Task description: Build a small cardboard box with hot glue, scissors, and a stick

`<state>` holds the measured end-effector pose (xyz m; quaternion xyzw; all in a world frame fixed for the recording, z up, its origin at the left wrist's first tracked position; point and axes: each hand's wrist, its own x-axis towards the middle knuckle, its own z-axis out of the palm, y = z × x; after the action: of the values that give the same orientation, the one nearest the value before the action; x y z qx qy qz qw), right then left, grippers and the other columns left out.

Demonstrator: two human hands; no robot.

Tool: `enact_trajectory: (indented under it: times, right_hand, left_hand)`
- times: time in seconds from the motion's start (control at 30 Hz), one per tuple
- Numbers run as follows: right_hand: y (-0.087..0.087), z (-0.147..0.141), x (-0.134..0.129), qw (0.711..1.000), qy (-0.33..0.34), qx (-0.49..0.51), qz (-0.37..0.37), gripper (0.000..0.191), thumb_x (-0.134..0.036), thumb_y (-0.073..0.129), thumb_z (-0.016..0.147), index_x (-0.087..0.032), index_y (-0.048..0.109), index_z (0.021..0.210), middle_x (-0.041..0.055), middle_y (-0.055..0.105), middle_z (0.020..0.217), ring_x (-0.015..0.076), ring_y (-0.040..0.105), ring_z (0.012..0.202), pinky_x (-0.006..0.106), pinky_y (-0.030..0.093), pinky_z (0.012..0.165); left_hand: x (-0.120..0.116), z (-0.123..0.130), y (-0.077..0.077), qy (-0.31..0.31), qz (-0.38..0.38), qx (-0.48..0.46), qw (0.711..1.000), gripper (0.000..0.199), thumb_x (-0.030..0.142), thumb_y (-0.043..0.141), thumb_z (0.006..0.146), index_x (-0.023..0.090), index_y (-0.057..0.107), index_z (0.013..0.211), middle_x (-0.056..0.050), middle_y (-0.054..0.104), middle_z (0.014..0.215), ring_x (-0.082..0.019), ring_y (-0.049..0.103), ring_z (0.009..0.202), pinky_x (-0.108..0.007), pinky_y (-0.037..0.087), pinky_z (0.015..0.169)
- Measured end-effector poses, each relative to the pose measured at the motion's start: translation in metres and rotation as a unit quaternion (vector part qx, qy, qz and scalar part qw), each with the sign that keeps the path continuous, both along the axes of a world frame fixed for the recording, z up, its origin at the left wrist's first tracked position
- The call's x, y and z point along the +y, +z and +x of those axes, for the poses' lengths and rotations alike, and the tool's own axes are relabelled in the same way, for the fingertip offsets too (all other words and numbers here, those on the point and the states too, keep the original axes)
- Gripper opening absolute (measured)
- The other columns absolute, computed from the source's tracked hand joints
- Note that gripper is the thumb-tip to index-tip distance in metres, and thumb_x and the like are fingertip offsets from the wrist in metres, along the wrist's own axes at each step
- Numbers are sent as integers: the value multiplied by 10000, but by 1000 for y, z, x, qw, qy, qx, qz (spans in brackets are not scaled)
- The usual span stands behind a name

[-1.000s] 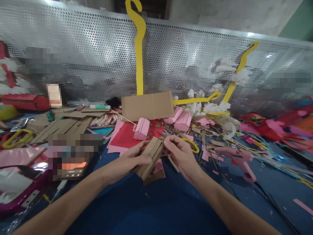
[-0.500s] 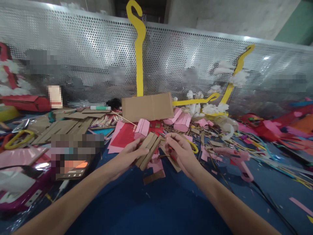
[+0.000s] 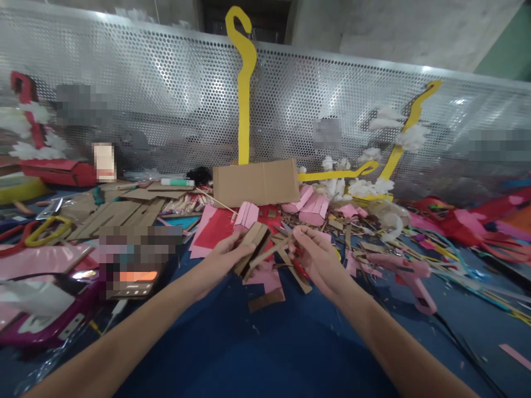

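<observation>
My left hand [image 3: 228,251] is closed on a folded piece of brown cardboard [image 3: 254,246], thumb on top, with a dark gap between its folds. My right hand [image 3: 317,257] pinches one end of a narrow cardboard strip [image 3: 271,252], whose other end reaches across to the folded piece; whether they touch is unclear. Scissors lie partly hidden behind the right hand, their blade [image 3: 284,228] and yellow handle [image 3: 338,254] showing. Below the hands are a pink paper scrap [image 3: 271,281] and another cardboard strip [image 3: 299,275].
A cardboard box [image 3: 255,182] with a tall yellow hook-shaped cutout [image 3: 244,99] stands at the back against a perforated metal panel [image 3: 186,72]. Pink glue gun [image 3: 409,273] and cord lie right. Left are cardboard sheets [image 3: 118,218], yellow-and-red scissors [image 3: 50,229] and a purple object [image 3: 77,301].
The folded cardboard has tilted in my left hand. A narrow strip now shows between it and my right hand, which has drawn slightly to the right. The whole view has shifted a little.
</observation>
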<state>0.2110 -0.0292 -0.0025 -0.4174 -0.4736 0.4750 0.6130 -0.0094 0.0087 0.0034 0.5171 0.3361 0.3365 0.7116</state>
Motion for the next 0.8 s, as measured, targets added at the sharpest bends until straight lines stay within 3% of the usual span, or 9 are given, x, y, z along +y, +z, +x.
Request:
enact_trajectory:
  times: [0.17, 0.27, 0.37, 0.47, 0.5, 0.57, 0.67, 0.73, 0.8]
  right_hand:
    - [1, 4, -1, 998, 35, -43, -33, 364, -534, 748, 851, -212, 577, 835, -11, 625, 721, 135, 587, 636, 255, 465, 588]
    - [1, 4, 0, 986, 35, -161, -23, 305, -480, 716, 889, -204, 597, 837, -28, 602, 648, 113, 528, 533, 247, 411, 529]
    - [4, 8, -6, 943, 2, -333, -6, 207, -410, 628, 941, -203, 627, 946, -11, 630, 689, 148, 578, 581, 275, 430, 565]
    - [6, 24, -36, 892, -66, -447, -11, 283, -389, 587, 951, -206, 612, 1167, 24, 699, 790, 204, 655, 710, 317, 474, 657]
    - [4, 34, -52, 875, -91, -474, -21, 304, -412, 559, 960, -208, 609, 1181, 30, 709, 803, 211, 662, 706, 324, 481, 653]
    - [-3, 62, -91, 851, -136, -504, -51, 283, -481, 527, 967, -225, 650, 963, 46, 726, 810, 225, 688, 732, 331, 492, 666]
    - [-20, 123, -147, 778, -289, -544, -126, 424, -638, 511, 906, -239, 652, 872, 49, 715, 739, 244, 673, 649, 353, 480, 623]
    - [-29, 167, -165, 731, -379, -548, -148, 530, -725, 543, 816, -220, 671, 912, 81, 721, 762, 264, 672, 650, 365, 483, 605]
    - [-33, 203, -162, 700, -417, -566, -126, 666, -781, 576, 741, -180, 695, 1002, 122, 731, 846, 273, 666, 679, 374, 490, 610]
  left_hand:
    - [6, 0, -3, 105, -35, -33, 993, 454, 353, 758, 861, 203, 646, 1275, -115, 754, 1171, -249, 746, 891, -350, 617, 727]
    - [9, -1, -5, 130, -57, -69, 987, 394, 330, 755, 854, 169, 681, 1205, -117, 772, 1084, -243, 731, 880, -337, 609, 720]
    - [12, -2, -6, 121, -43, -96, 987, 377, 259, 775, 830, 179, 689, 1188, -98, 776, 1067, -219, 723, 891, -295, 578, 716]
    - [14, -3, -8, 92, 2, -104, 990, 375, 239, 784, 839, 196, 694, 1200, -97, 762, 1159, -219, 719, 956, -301, 569, 776]
    - [14, -3, -8, 87, 11, -104, 991, 350, 245, 786, 845, 189, 705, 1181, -103, 755, 1184, -220, 717, 969, -304, 570, 793]
    - [14, -2, -8, 91, 13, -107, 990, 334, 252, 799, 843, 180, 716, 1158, -110, 746, 1213, -223, 716, 982, -312, 579, 813]
    - [15, -1, -7, 107, 2, -118, 987, 363, 230, 823, 821, 191, 707, 1163, -99, 748, 1207, -229, 724, 972, -332, 603, 816]
    - [15, 0, -6, 118, -6, -120, 986, 356, 212, 829, 809, 187, 707, 1142, -95, 758, 1172, -227, 732, 942, -339, 619, 795]
    - [15, 1, -5, 130, -14, -116, 985, 332, 199, 829, 803, 175, 713, 1112, -98, 768, 1129, -223, 738, 900, -337, 633, 759]
